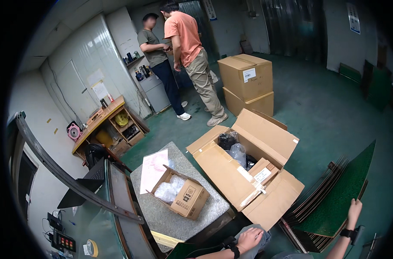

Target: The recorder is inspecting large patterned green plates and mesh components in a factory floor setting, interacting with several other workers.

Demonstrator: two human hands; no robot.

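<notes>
The person's right hand [355, 208] was closed on the edge of a large green board [334, 211] at lower right, beside leaning boards [319, 187]; the left hand [250, 239] lay loosely spread on a knee [264, 237], nothing visibly held. The green board seemed stiff, unwieldy, best gripped by opposite edges.

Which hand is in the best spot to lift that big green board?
Probably the right hand: it grips the edge of the green board. The left hand seems to rest on the person's knee, away from the board.
</notes>
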